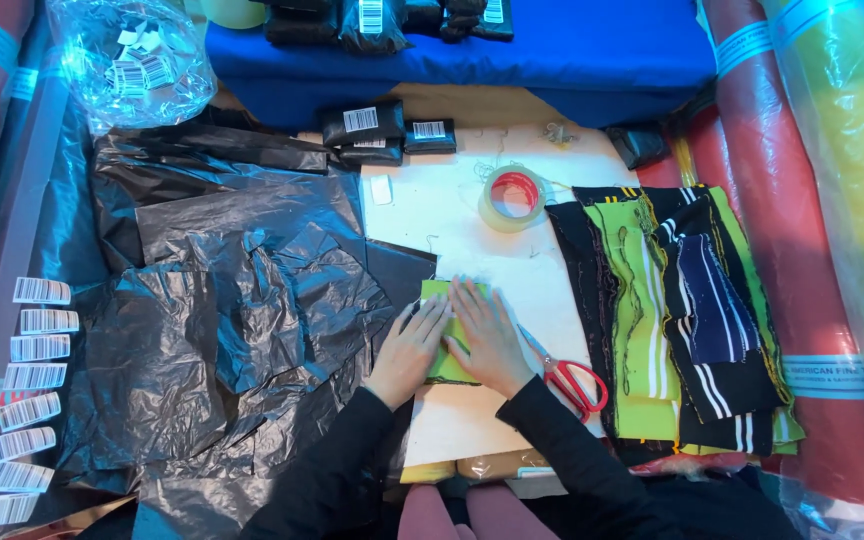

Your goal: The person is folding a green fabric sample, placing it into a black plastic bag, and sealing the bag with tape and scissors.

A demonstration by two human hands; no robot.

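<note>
Two hands are pressed flat on a green cloth, so nothing is really gripped: the left hand and right hand are laid open, fingers stretched, side by side on top of it. The cloth is set on a white board. Red scissors are parked just right of the cloth, a tape roll is seen beyond it, black bags are heaped to its left, and striped fabric is stacked further right.
</note>
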